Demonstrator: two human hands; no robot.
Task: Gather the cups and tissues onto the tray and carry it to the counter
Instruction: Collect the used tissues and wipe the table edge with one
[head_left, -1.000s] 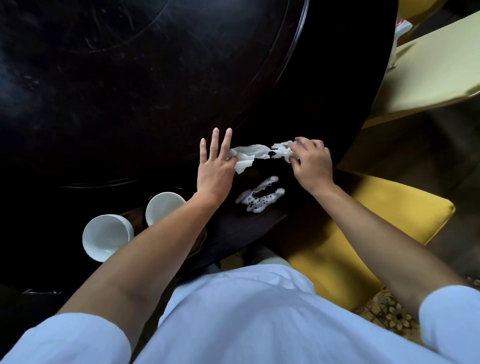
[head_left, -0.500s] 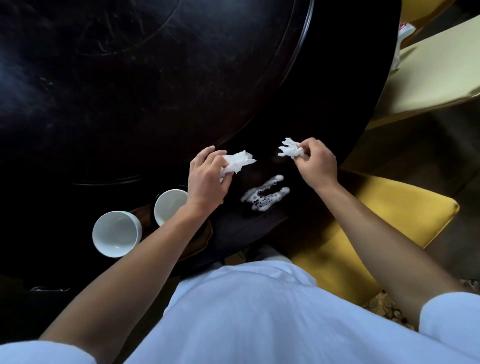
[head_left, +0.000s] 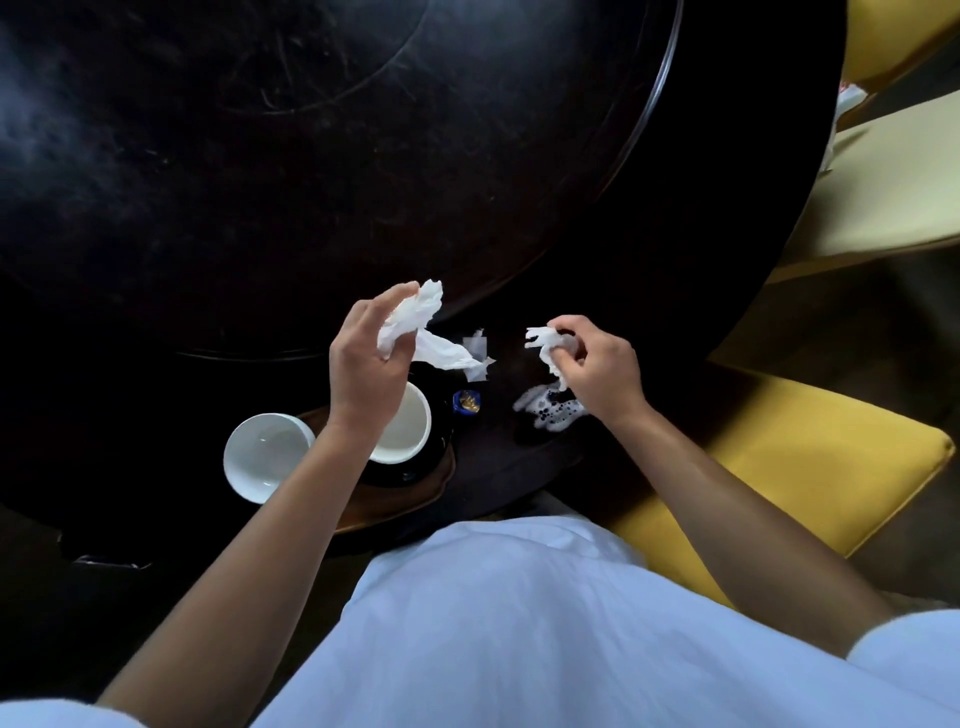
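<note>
Above dark table (head_left: 260, 156), left hand (head_left: 363, 374) and right hand (head_left: 597, 371) each grip crumpled tissue (head_left: 410, 325).

dark round table (head_left: 311, 156), yellow chair (head_left: 779, 483) beside it (seat bare)

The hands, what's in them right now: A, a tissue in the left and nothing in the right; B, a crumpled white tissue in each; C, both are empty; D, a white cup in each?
B: the left hand grips a crumpled white tissue and the right hand pinches a smaller wad, while both white cups sit untouched below.
</note>
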